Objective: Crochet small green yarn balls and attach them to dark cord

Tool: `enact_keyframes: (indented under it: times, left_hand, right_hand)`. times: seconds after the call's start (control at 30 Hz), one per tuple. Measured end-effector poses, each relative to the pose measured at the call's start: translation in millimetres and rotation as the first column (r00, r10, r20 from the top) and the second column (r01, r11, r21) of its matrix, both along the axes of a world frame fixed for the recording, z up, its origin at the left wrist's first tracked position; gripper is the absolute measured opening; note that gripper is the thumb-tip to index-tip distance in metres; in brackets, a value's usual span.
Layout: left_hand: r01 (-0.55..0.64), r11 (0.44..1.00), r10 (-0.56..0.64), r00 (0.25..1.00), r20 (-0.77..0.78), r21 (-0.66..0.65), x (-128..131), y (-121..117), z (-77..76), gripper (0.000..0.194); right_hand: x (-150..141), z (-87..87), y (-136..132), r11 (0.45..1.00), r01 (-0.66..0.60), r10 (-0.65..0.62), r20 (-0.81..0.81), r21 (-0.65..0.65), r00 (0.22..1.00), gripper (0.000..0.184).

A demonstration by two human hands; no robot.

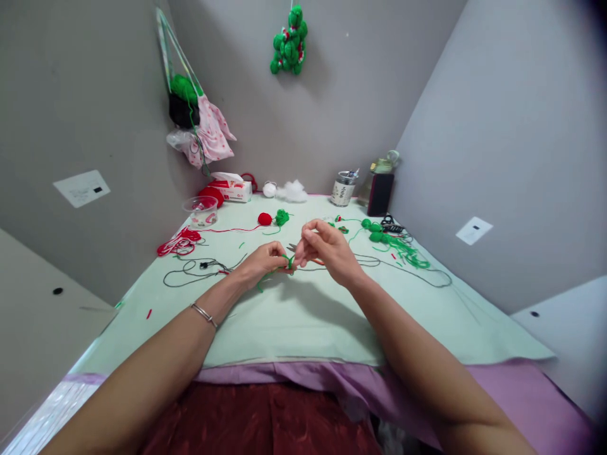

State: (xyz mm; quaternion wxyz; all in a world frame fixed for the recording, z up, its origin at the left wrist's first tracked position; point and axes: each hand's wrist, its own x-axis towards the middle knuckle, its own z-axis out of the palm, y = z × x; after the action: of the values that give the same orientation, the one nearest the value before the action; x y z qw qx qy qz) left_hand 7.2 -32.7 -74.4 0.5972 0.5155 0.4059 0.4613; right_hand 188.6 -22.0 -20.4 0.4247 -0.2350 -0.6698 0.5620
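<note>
Head view: our left hand (265,259) pinches a small green piece (289,262) between thumb and fingers, low over the pale cloth (303,341), near the middle of the table. Our right hand (329,249) is raised just beside it, thumb and forefinger brought close together. Whether they grip a fine strand or a needle we cannot tell (anything that thin is lost at this size). A green end trails below our left hand.

By our reading, the step in hand is close work on the green piece, the left hand steadying it and the right doing the finer part. The next move, we judge, calls for the left pinch to stay firm, so the small knotted shape does not twist, and for the right fingers to work beside it without snagging the trailing end.

Behind our fingers show the blades of the scissors (291,248), partly hidden; we would mind their points. Dark cord (441,278) loops over the cloth to either side, near enough to catch. Farther back sit the red ball (264,219) and, just beside it, a green bundle (282,217), with more green yarn (405,251) off to the right.
</note>
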Motion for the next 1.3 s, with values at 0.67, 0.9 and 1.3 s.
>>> enact_keyframes:
  times: [0.67,0.9,1.3]
  left_hand:
    - [0.021,0.999,-0.023,0.998,0.059,0.026,-4.6,-0.5,5.2,0.029]
    - [0.028,1.0,-0.029,0.997,0.074,0.012,-3.7,-3.3,10.3,0.027]
    - [0.097,0.995,-0.1,0.992,0.083,0.039,-6.3,-2.2,6.0,0.02]
  right_hand:
    - [41.5,9.2,33.6,0.95,0.113,-0.194,0.266,0.291,0.944,0.019]
    - [31.9,-4.2,31.9,0.827,0.021,-0.33,0.455,0.561,0.828,0.013]
    - [31.4,-2.1,29.4,0.79,-0.027,-0.377,0.521,0.612,0.766,0.017]
